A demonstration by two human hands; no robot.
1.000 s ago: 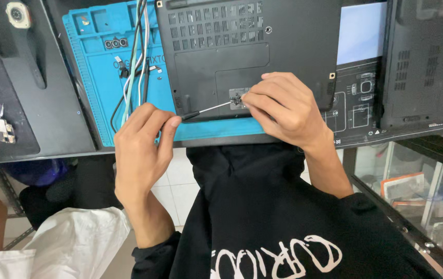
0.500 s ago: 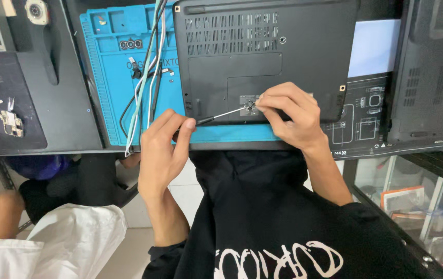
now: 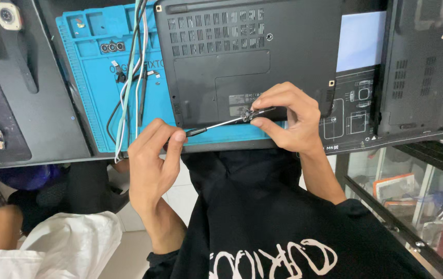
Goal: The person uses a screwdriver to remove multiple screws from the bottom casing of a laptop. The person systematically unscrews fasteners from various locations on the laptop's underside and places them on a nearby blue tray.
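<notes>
While still gripped: screwdriver (image 3: 221, 123), flatter.

The slim screwdriver (image 3: 221, 124) I'm working with has a black handle and a thin silver shaft, and it lies nearly flat, slanting from my left hand (image 3: 151, 165) up to my right hand (image 3: 288, 121). Its tip sits at the near edge of the black laptop (image 3: 247, 57), which lies bottom-up just beyond my fingers, vents facing me.

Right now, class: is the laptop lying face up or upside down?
Upside down: the laptop shows its vented underside, where the left hand and right hand work a screwdriver.
</notes>
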